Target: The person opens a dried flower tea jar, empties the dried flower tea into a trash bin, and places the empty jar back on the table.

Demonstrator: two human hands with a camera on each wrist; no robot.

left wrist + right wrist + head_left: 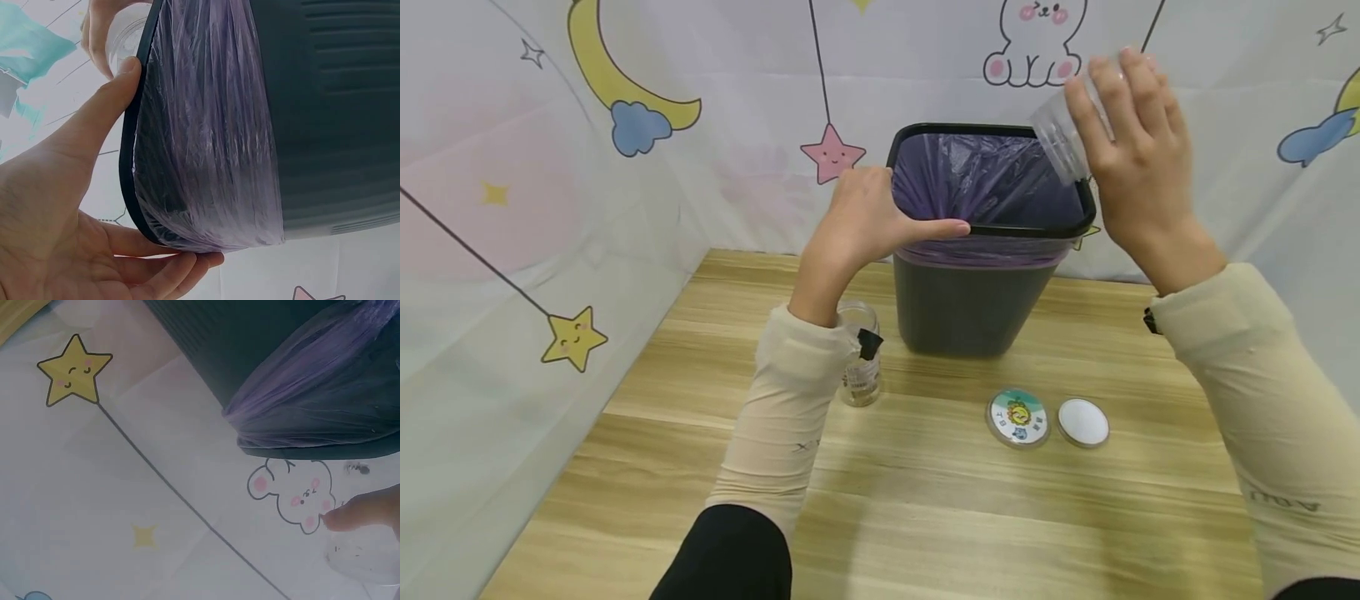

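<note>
A dark grey trash bin (970,304) stands on the table, its black rim lined with a purple plastic bag (1000,171). My left hand (867,212) holds the bin's near left corner, thumb along the front rim and fingers round the side; the left wrist view shows the fingers (164,275) against the bag's folded edge. My right hand (1138,142) grips a clear plastic jar (1062,137), tipped over the bin's right rim with its mouth down toward the bag. In the right wrist view only a finger and part of the clear jar (362,553) show at the edge.
A second clear jar (861,379) with a printed label stands left of the bin, partly behind my left sleeve. Two round lids lie in front, a patterned lid (1018,417) and a white lid (1083,422). A printed cloth (760,100) hangs behind the wooden table (925,500).
</note>
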